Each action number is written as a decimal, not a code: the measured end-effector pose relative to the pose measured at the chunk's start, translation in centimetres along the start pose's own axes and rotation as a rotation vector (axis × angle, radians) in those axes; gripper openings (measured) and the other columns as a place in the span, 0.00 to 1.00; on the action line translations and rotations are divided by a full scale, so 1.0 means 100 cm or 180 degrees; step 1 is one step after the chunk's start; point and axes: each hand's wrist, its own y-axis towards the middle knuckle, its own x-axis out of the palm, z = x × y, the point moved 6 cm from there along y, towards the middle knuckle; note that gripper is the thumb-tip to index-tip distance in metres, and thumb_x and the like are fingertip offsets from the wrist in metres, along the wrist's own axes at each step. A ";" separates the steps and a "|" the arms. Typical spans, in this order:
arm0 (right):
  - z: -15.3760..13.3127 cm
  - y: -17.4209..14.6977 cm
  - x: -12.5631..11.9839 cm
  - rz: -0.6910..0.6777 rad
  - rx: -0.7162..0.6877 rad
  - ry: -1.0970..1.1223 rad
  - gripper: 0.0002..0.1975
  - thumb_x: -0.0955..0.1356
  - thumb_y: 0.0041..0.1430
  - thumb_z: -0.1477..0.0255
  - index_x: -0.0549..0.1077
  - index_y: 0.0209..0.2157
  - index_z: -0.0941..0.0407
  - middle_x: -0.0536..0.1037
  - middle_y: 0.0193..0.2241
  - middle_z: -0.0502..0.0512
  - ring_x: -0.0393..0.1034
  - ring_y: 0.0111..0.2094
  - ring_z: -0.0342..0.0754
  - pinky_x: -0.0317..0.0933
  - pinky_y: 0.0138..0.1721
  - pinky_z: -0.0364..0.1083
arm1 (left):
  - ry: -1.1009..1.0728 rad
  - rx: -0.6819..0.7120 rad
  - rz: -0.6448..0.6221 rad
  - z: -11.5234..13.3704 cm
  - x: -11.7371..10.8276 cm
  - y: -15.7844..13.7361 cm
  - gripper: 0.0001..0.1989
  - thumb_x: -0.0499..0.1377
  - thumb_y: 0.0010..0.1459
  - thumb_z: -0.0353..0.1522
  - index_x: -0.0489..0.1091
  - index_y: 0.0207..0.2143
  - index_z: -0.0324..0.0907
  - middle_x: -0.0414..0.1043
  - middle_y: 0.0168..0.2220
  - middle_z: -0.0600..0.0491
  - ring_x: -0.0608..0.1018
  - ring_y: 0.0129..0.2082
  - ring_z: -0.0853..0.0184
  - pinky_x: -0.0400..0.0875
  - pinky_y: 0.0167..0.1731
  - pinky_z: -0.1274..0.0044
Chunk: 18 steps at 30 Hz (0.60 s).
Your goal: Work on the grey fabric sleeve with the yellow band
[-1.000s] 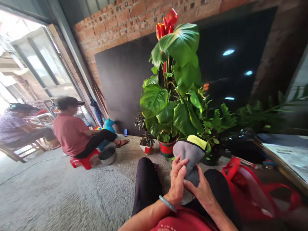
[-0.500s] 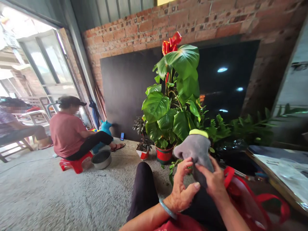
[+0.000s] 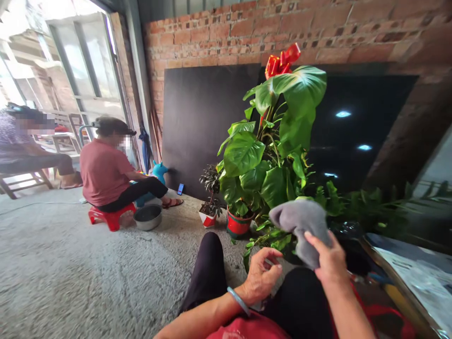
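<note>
My right hand (image 3: 330,259) grips a soft grey plush fabric piece (image 3: 310,226) that sags to the left, with a folded hollow at its left end. The thumb presses on its near side. Lower and to the left, my left hand (image 3: 263,275) is apart from the plush, fingers loosely curled with a gap between thumb and forefinger, and nothing visible in it. A pale bangle (image 3: 238,300) circles the left wrist. Both hands are above my dark-trousered legs (image 3: 208,268).
Ahead stands a big leafy plant in a red-and-green pot (image 3: 239,223), beside a small red-and-white planter (image 3: 207,219). Leftward, a person in a pink shirt (image 3: 106,169) sits on a red stool (image 3: 113,219) near a metal basin (image 3: 148,217). A plastic-covered table (image 3: 406,263) is at right.
My left hand has come away from the plush and dropped lower. My right hand has turned the plush and moved right; its yellow-green band no longer shows. The view has shifted.
</note>
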 end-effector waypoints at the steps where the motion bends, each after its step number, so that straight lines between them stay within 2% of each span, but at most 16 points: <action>1: -0.019 0.012 0.001 0.0120 -0.0286 0.0051 0.40 0.83 0.28 0.57 0.83 0.49 0.52 0.86 0.38 0.51 0.81 0.38 0.55 0.76 0.41 0.51 | -0.0002 -0.0033 -0.0068 -0.001 0.004 0.000 0.20 0.68 0.54 0.40 0.82 0.47 0.40 0.79 0.37 0.49 0.70 0.29 0.70 0.67 0.33 0.75; 3: -0.048 0.041 0.012 0.0310 -0.0787 0.0058 0.47 0.83 0.30 0.56 0.81 0.57 0.52 0.86 0.48 0.52 0.80 0.47 0.57 0.75 0.51 0.53 | 0.0010 -0.0053 -0.0225 -0.003 0.010 0.000 0.19 0.69 0.54 0.40 0.83 0.46 0.40 0.77 0.35 0.50 0.70 0.28 0.70 0.66 0.32 0.76; 5: -0.053 0.066 0.028 0.0336 -0.0858 -0.0053 0.48 0.82 0.28 0.56 0.81 0.57 0.53 0.85 0.49 0.55 0.78 0.50 0.60 0.74 0.54 0.56 | 0.0062 -0.0041 -0.0304 -0.003 0.012 0.005 0.18 0.70 0.54 0.40 0.83 0.45 0.40 0.76 0.33 0.51 0.71 0.28 0.69 0.65 0.32 0.76; 7: -0.031 0.074 0.042 0.0136 -0.0432 -0.0211 0.41 0.81 0.24 0.56 0.83 0.47 0.54 0.86 0.41 0.55 0.80 0.44 0.61 0.76 0.47 0.58 | 0.0108 -0.0012 -0.0226 -0.002 0.006 0.019 0.18 0.71 0.54 0.39 0.83 0.45 0.41 0.76 0.33 0.52 0.71 0.29 0.69 0.66 0.32 0.76; 9: 0.002 0.063 0.045 -0.0186 0.0067 -0.0367 0.31 0.81 0.22 0.57 0.81 0.34 0.53 0.84 0.30 0.55 0.79 0.34 0.61 0.76 0.36 0.58 | 0.0068 -0.0036 0.0010 0.000 -0.008 0.042 0.18 0.71 0.54 0.38 0.83 0.46 0.41 0.76 0.34 0.52 0.71 0.29 0.69 0.66 0.33 0.76; 11: 0.028 0.042 0.034 -0.0452 0.0457 -0.0526 0.27 0.81 0.23 0.57 0.80 0.30 0.53 0.84 0.27 0.57 0.79 0.28 0.61 0.74 0.30 0.57 | -0.0064 -0.0131 0.0282 -0.001 -0.024 0.067 0.19 0.71 0.53 0.39 0.83 0.46 0.40 0.75 0.34 0.53 0.71 0.30 0.69 0.67 0.35 0.75; 13: 0.039 0.026 0.014 -0.0524 0.0756 -0.0496 0.30 0.83 0.23 0.58 0.82 0.34 0.54 0.86 0.29 0.57 0.81 0.30 0.62 0.75 0.30 0.55 | -0.0195 -0.0273 0.0419 -0.005 -0.034 0.089 0.21 0.72 0.52 0.41 0.82 0.46 0.40 0.73 0.33 0.53 0.72 0.32 0.67 0.69 0.38 0.74; 15: 0.030 0.026 -0.002 -0.0389 0.0859 -0.0231 0.35 0.85 0.23 0.60 0.83 0.40 0.52 0.87 0.32 0.53 0.82 0.31 0.58 0.76 0.31 0.52 | -0.0342 -0.0434 0.0298 -0.012 -0.032 0.103 0.25 0.73 0.50 0.43 0.82 0.48 0.40 0.75 0.36 0.51 0.75 0.36 0.64 0.71 0.40 0.73; 18: -0.002 0.057 -0.005 0.0029 0.0471 0.0261 0.34 0.85 0.25 0.63 0.81 0.41 0.49 0.85 0.32 0.46 0.78 0.30 0.51 0.74 0.30 0.47 | -0.0668 -0.0664 -0.0012 -0.023 -0.013 0.119 0.29 0.74 0.49 0.45 0.81 0.50 0.40 0.80 0.48 0.45 0.78 0.45 0.59 0.74 0.38 0.72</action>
